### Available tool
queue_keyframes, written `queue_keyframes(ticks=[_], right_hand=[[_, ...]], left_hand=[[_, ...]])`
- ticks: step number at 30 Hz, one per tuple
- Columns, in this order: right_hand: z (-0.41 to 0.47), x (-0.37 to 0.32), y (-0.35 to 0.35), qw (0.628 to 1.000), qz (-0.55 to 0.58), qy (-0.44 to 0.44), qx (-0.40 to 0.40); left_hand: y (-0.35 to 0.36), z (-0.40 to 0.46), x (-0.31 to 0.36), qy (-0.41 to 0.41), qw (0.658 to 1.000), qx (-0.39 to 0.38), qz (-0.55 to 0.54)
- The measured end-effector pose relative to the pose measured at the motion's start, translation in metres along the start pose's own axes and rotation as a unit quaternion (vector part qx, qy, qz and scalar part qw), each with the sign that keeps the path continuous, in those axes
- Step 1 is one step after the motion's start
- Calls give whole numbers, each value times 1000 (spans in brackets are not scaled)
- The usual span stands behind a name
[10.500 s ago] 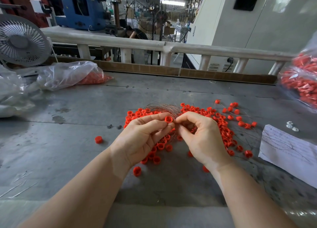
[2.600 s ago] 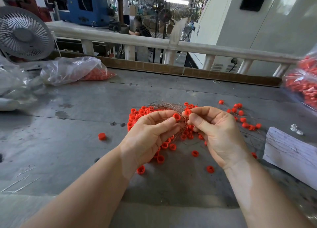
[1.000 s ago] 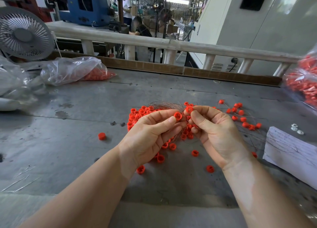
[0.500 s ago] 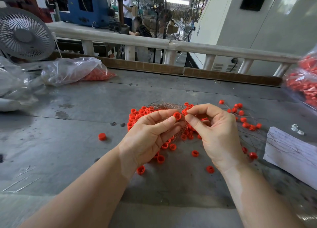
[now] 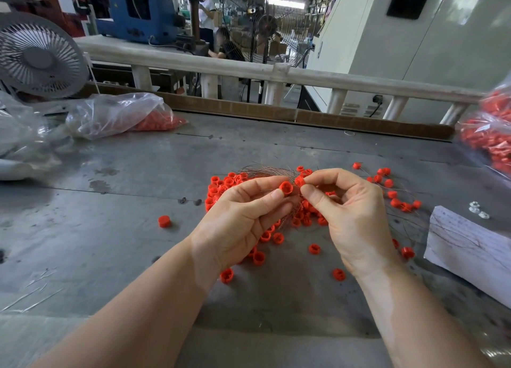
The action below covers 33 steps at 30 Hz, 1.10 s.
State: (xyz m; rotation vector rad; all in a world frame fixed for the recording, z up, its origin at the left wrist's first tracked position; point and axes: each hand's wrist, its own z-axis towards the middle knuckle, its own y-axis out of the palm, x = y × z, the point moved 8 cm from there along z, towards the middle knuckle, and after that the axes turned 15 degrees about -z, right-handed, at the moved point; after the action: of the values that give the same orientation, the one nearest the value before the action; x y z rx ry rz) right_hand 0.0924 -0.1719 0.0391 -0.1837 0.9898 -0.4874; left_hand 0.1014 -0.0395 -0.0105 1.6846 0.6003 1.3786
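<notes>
Red cap (image 5: 285,187): pinched thumb/forefinger in left grip (image 5: 243,218), held above cap pile (image 5: 221,186) on bench (image 5: 110,229). Right grip (image 5: 356,218): pinching 2nd cap (image 5: 300,181), just beside 1st. Wire bundle (image 5: 265,171) behind.

Daylight comes in flat and fairly bright from the open hall behind the railing (image 5: 249,70), where the far end blows out to white. My left hand (image 5: 243,218) and right hand (image 5: 356,215) are evenly lit and sharp, and they throw only soft, faint shadows on the grey table (image 5: 138,243). A dull sheen lies on the table's far left, and the clear bag (image 5: 116,116) glints. The wide lens bows the railing and stretches my forearms at the bottom edge. The bag of red caps (image 5: 489,135) at the right edge smears into blur.
</notes>
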Motion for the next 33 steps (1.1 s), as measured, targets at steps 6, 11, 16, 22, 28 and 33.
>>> queue_keyframes(ticks=[6,11,16,22,28,33], right_hand=[[0,-1,-1,1000,5,2,2],[0,-5,-1,1000,-23,-17,4],[-3,-18,0,995,-75,-66,8],[-8,-29,4,978,-152,-144,19],[-10,-29,5,970,-179,-159,32],[-10,-30,5,967,-194,-163,38]], left_hand=[[1,0,0,6,1000,-3,-2],[-2,1,1,10,1000,0,6],[-3,2,4,28,999,6,25],[-3,2,4,50,998,4,38],[-3,2,5,70,995,7,65],[-1,1,6,87,991,9,97]])
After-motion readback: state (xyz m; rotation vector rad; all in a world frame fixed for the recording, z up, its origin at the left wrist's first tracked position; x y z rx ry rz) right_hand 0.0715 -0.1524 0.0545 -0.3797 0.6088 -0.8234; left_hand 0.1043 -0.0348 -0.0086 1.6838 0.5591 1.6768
